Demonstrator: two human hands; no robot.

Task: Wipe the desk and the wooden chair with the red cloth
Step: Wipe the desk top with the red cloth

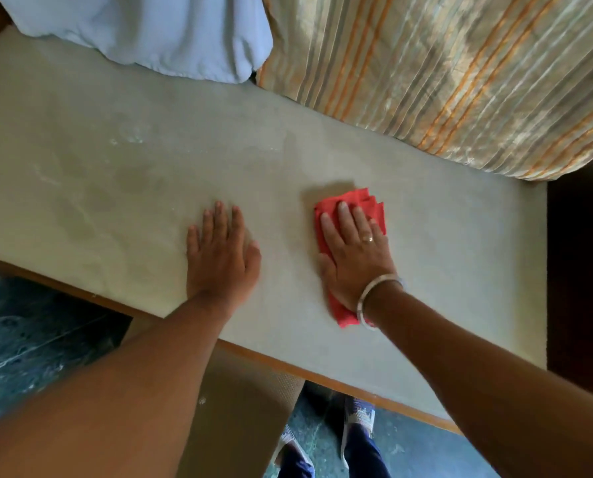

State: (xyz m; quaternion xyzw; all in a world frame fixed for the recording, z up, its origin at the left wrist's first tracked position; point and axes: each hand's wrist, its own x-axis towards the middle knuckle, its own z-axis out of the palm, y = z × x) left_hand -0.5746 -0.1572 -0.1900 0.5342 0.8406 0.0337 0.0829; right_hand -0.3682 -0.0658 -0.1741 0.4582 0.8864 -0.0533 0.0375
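Right hand (355, 260), grip flat and open, pins red cloth (367, 201) at bench (460, 253) centre-right; left hand (220, 255) splayed empty; best sweep firmly toward dusty smears (129, 132) at 10 o'clock.

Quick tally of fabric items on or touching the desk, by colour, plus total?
Red: 1, the red cloth flat under the right hand
Pale blue: 1, the blue fabric at the desk's far left edge
Striped beige and orange: 1, the striped fabric at the far right edge
Total: 3
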